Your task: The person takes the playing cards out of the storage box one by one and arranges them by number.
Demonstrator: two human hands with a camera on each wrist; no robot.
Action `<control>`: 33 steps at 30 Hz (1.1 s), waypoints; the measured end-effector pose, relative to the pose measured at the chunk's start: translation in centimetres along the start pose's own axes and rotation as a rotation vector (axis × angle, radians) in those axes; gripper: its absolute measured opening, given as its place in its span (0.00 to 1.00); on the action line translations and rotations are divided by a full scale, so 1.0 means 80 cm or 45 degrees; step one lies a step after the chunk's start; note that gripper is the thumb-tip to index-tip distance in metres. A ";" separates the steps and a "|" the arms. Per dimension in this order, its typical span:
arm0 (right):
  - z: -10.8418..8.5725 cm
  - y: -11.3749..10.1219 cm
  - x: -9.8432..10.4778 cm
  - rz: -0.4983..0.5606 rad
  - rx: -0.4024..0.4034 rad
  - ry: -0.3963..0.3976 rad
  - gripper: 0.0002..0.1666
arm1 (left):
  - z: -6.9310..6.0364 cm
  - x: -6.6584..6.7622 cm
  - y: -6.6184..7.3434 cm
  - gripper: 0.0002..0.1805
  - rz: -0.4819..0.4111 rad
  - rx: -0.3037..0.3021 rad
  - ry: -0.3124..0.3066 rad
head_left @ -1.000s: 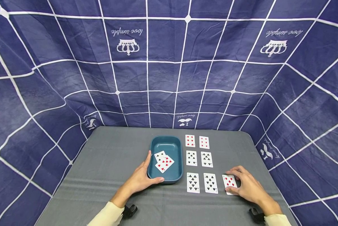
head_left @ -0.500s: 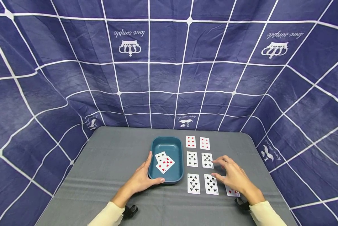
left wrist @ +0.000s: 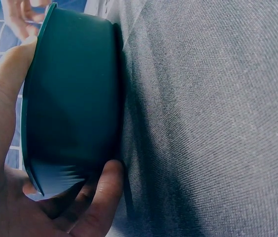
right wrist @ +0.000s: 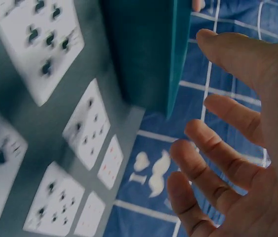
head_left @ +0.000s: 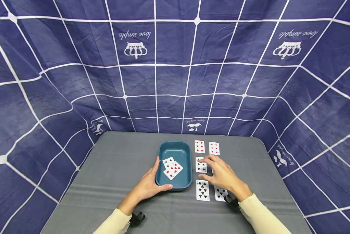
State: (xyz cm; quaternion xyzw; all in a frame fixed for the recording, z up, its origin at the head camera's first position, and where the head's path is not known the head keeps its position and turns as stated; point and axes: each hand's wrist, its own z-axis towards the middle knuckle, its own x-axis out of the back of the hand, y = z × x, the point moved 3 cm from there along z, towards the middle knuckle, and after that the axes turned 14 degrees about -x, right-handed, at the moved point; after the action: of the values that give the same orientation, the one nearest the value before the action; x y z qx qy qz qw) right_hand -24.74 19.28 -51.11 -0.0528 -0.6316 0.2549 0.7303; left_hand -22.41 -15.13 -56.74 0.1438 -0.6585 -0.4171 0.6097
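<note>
A teal rectangular tray [head_left: 178, 149] stands on the table. Inside lie a spade playing card [head_left: 167, 160] and, overlapping it, a heart card [head_left: 175, 170]. My left hand [head_left: 147, 186] grips the tray's near left corner, thumb at the rim and fingers along the wall. Just right of the tray, my right hand [head_left: 224, 177] hovers with nothing in its loosely bent, parted fingers. Below its fingertips lies a spade card [head_left: 202, 167]; a second black card is mostly covered by the hand. Nearer lie a club card [head_left: 202, 191] and a spade card [head_left: 220, 194], the latter partly behind the wrist.
Further back are a six of hearts [head_left: 199, 146] and a six of diamonds [head_left: 214, 148]. A grey cloth covers the table [head_left: 125, 152]. Blue grid-patterned curtains [head_left: 175, 78] enclose its back and sides.
My right hand has left the diamond card at the far right and swept left over the cards towards the tray. That diamond card is now hidden by the forearm. My left hand stays at the tray.
</note>
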 end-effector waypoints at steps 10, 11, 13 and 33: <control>0.038 -0.059 -0.016 0.017 0.146 -0.092 0.38 | -0.001 0.001 0.002 0.81 -0.021 0.002 -0.007; 0.042 -0.064 -0.018 0.022 0.148 -0.109 0.38 | -0.002 0.000 0.001 0.81 -0.020 0.006 -0.013; 0.048 -0.075 -0.022 0.032 0.138 -0.159 0.38 | -0.002 -0.001 0.001 0.80 -0.017 0.006 -0.016; 0.114 -0.129 -0.082 -0.179 0.049 -0.781 0.36 | -0.001 -0.002 -0.002 0.81 -0.033 -0.030 0.022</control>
State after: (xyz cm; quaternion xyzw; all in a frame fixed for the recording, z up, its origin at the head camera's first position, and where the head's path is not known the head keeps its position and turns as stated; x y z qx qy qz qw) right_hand -30.73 5.21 -51.09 0.0842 -0.8197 0.2195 0.5224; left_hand -22.35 -15.15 -57.00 0.1489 -0.6462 -0.4314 0.6117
